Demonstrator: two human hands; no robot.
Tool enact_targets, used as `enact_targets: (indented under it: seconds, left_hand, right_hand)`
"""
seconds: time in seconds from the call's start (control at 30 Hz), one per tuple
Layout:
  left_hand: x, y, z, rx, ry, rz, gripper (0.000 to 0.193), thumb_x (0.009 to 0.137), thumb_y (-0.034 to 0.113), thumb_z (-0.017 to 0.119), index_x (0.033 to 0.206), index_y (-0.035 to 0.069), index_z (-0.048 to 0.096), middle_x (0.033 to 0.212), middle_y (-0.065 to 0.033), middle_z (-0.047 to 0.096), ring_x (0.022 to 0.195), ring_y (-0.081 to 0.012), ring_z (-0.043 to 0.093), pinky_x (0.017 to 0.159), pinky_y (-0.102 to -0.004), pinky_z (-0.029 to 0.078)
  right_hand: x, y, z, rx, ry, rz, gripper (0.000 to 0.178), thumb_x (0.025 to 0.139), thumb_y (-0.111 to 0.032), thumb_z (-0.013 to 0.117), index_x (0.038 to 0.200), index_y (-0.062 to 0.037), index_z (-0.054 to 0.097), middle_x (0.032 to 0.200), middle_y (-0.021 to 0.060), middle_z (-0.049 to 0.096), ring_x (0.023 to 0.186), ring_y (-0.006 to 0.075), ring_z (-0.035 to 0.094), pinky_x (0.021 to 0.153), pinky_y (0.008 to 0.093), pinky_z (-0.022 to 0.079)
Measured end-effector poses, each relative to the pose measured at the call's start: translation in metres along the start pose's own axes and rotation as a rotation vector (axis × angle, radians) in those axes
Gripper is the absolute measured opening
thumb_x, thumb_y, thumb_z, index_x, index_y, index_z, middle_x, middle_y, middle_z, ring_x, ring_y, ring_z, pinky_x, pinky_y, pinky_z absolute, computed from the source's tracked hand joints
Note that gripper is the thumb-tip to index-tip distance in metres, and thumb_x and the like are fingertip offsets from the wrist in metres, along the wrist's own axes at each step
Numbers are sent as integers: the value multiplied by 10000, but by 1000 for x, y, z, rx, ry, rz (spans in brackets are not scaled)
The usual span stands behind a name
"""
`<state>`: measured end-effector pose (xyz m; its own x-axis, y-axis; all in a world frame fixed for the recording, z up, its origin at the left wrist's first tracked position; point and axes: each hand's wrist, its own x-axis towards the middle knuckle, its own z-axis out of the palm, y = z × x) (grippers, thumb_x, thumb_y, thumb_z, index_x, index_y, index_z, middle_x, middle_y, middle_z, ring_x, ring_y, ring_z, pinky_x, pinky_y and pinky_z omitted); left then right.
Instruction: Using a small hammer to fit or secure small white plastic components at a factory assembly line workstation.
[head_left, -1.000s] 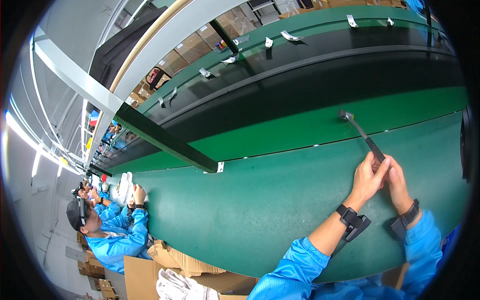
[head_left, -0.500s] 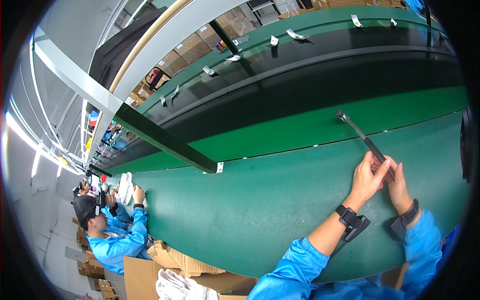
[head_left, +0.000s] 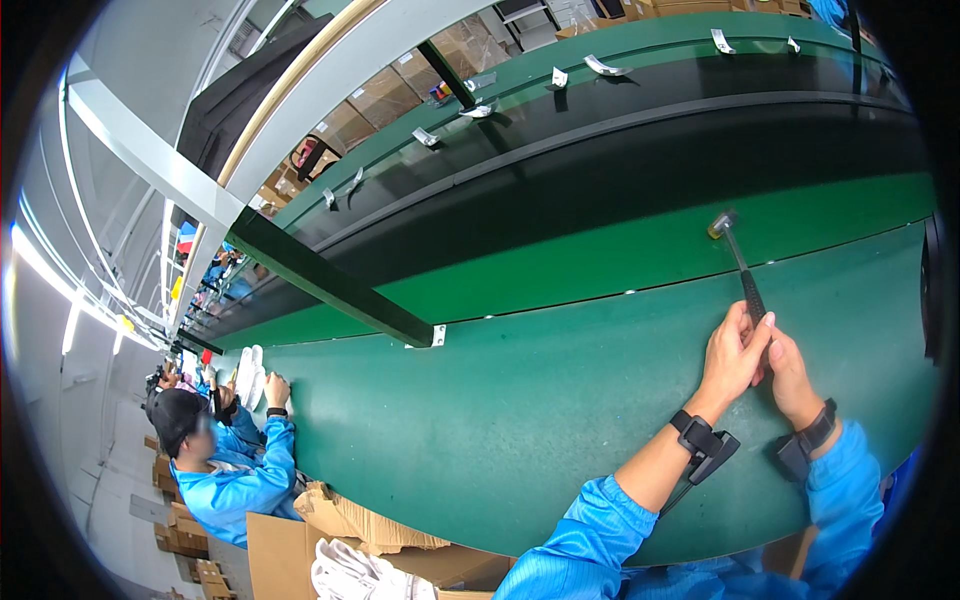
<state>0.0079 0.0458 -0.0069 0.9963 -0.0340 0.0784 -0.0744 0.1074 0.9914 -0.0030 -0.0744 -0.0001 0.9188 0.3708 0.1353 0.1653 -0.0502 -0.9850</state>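
Observation:
Above the right part of the green bench I hold a small hammer (head_left: pixel 738 255) by its black grip. It has a slim metal shaft and a head with a yellowish face, which points away from me over the bench's far strip. My left hand (head_left: pixel 735 355) is closed round the grip from the left. At the lower end of the grip, my right hand (head_left: pixel 790 380) is closed from the other side; its fingertips are partly hidden behind my left hand. A dark band with a small device sits on each wrist.
Beyond the green bench (head_left: pixel 480 420) runs a black conveyor belt (head_left: pixel 620 150) carrying several small pale curved pieces (head_left: pixel 605 66). A dark green post (head_left: pixel 330 285) meets the bench. At left a co-worker (head_left: pixel 235 470) handles white pieces. An open carton (head_left: pixel 280 560) with white items stands at the near edge.
The hammer has turned in my hands, so its head now lies farther right and shows its yellowish face. The pale pieces on the belt have shifted slightly right.

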Motion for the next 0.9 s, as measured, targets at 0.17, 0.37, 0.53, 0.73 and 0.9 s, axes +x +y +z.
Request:
enact_targets:
  seconds: [0.17, 0.37, 0.53, 0.73, 0.9]
  left_hand:
    - [0, 0, 2, -108, -3, -28, 338, 958, 247, 498, 1147, -32, 481, 680, -49, 566, 409, -87, 484, 349, -232, 369]
    - [-1, -1, -3, -99, -21, -48, 337, 967, 255, 478, 1148, -29, 486, 687, -47, 567, 407, -85, 481, 348, -229, 366]
    - [-1, -3, -3, -107, -16, -40, 351, 959, 234, 498, 1162, -51, 468, 690, -46, 567, 426, -72, 478, 356, -225, 363]
    - [-5, 10, -7, -47, -67, -23, 419, 951, 241, 518, 1193, -89, 433, 702, -43, 560, 451, -64, 472, 374, -226, 358]
    - [-4, 7, -9, -66, -61, -31, 484, 947, 252, 524, 1256, -97, 393, 698, -39, 550, 463, -64, 469, 394, -230, 375]
  right_hand:
    - [0, -1, -2, 10, -3, -14, 703, 915, -621, 335, 1077, 31, 543, 722, 20, 548, 575, 83, 507, 512, 216, 392]
    - [0, -5, 3, 4, 4, -12, 643, 932, -571, 346, 1051, 27, 551, 712, 24, 550, 574, 88, 511, 514, 217, 397]
    - [0, -2, 3, 32, 10, 13, 591, 936, -517, 370, 1055, 30, 556, 727, 31, 559, 576, 92, 513, 519, 220, 402]
    - [0, -6, 4, 50, 24, 48, 595, 932, -516, 373, 1060, 35, 561, 799, 48, 578, 590, 90, 511, 528, 221, 403]
    - [2, -7, 7, 83, 9, 26, 690, 918, -605, 352, 1077, 33, 559, 812, 40, 575, 594, 82, 505, 525, 212, 388]
